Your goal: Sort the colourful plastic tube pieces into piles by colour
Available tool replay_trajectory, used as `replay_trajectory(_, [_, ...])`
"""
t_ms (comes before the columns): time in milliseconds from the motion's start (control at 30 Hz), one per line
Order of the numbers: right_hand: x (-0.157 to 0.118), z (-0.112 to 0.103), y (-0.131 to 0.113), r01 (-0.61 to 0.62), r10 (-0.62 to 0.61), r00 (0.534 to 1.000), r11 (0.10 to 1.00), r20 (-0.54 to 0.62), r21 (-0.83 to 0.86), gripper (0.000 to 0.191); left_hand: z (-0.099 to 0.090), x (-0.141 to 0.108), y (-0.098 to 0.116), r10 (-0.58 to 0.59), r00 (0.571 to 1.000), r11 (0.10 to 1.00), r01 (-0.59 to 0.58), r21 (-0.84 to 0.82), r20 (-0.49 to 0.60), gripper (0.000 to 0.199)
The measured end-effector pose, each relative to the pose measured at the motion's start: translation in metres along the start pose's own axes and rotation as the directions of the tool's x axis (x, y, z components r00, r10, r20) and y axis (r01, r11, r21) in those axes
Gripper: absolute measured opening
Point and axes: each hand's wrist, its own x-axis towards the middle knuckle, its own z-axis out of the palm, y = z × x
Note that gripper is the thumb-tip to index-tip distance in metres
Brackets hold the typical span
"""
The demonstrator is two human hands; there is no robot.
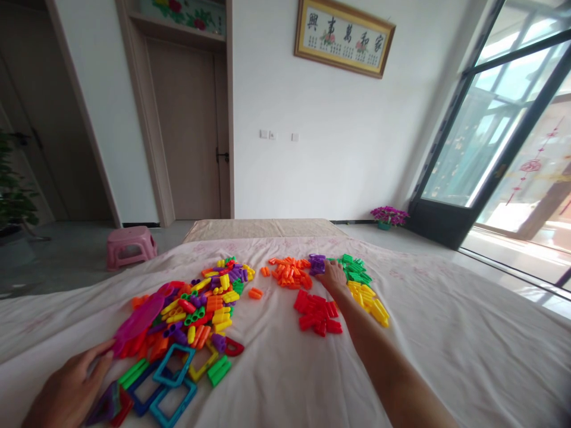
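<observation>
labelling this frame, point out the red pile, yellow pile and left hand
Red pile (316, 309): head view, middle of the heap
Yellow pile (367, 298): head view, middle of the heap
Left hand (68, 380): head view, back of hand

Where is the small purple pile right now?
In the head view, just right of centre, the purple pile sits beyond the red pile, between the orange pile and the person's right hand.

Facing me, a gold-framed calligraphy panel (343, 39) hangs tilted in my view on the white wall (307, 178), above small wall plates (263, 134). To my left I see a closed brown door (185, 131), a pink plastic stool (131, 245) and a leafy plant (16, 190); to my right, magenta flowers (389, 215) beside a dark-framed glass door (477, 131).
</observation>
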Motion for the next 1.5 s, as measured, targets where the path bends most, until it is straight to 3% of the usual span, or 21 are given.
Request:
replay_trajectory(133, [-0.003, 0.003, -0.006, 0.034, -0.034, 0.999, 0.999, -0.02, 0.026, 0.045, -0.002, -0.001, 0.002, -0.047, 0.999, 0.994, 0.049, -0.101, 0.028, 0.044])
replay_trajectory(300, [0.004, -0.007, -0.015, 0.0, 0.001, 1.0, 0.999, -0.024, 0.037, 0.042, -0.009, -0.008, 0.012, -0.015, 0.999, 0.995, 0.02, -0.095, 0.051, 0.05])
replay_trajectory(433, [-0.01, -0.024, -0.045, 0.18, -0.17, 0.981, 0.978, -0.09, 0.107, 0.044, -0.017, -0.013, 0.023, -0.01, 0.999, 0.998, 0.014, -0.062, 0.05, 0.051])
replay_trajectory(500, [-0.029, -0.03, -0.071, 0.347, -0.338, 0.938, 0.918, -0.078, 0.193, 0.038, -0.019, -0.014, 0.027, -0.011, 0.999, 0.998, 0.014, -0.059, 0.047, 0.051])
replay_trajectory(633, [-0.076, -0.034, -0.126, 0.662, -0.672, 0.735, 0.684, -0.087, 0.307, 0.031, -0.021, -0.016, 0.029, 0.011, 1.0, 0.998, -0.009, -0.056, 0.028, 0.048])
replay_trajectory(733, [-0.103, -0.028, -0.157, 0.752, -0.772, 0.632, 0.589, -0.071, 0.295, 0.039, -0.022, -0.016, 0.029, 0.021, 0.999, 0.998, -0.02, -0.053, 0.027, 0.048])
replay_trajectory(833, [-0.11, -0.015, -0.172, 0.786, -0.808, 0.589, 0.569, -0.012, 0.244, 0.035, -0.022, -0.016, 0.03, 0.015, 0.999, 0.998, -0.012, -0.059, 0.044, 0.05])
replay_trajectory(900, [-0.104, -0.006, -0.173, 0.77, -0.791, 0.611, 0.603, 0.03, 0.209, 0.029, -0.023, -0.017, 0.032, 0.007, 0.999, 0.998, -0.003, -0.066, 0.054, 0.051])
replay_trajectory(1067, [-0.073, 0.007, -0.161, 0.624, -0.631, 0.771, 0.776, 0.092, 0.089, 0.03, -0.026, -0.018, 0.036, 0.015, 0.999, 0.997, -0.012, -0.071, 0.046, 0.05])
replay_trajectory(1133, [-0.065, 0.009, -0.156, 0.572, -0.575, 0.813, 0.818, 0.093, 0.061, 0.031, -0.026, -0.017, 0.037, 0.009, 0.999, 0.998, -0.006, -0.069, 0.049, 0.051])
replay_trajectory(1267, [-0.061, 0.013, -0.154, 0.554, -0.56, 0.826, 0.827, 0.063, 0.089, 0.044, -0.025, -0.016, 0.035, 0.006, 0.999, 0.998, -0.002, -0.067, 0.053, 0.051])
replay_trajectory(1400, [-0.065, 0.012, -0.157, 0.515, -0.522, 0.843, 0.853, 0.129, 0.086, 0.041, -0.026, -0.017, 0.036, 0.003, 0.998, 0.999, 0.0, -0.052, 0.062, 0.053])
replay_trajectory(1500, [-0.064, 0.003, -0.152, 0.411, -0.42, 0.904, 0.906, 0.085, 0.103, 0.046, -0.028, -0.018, 0.038, -0.008, 0.997, 0.999, 0.011, -0.037, 0.074, 0.053])
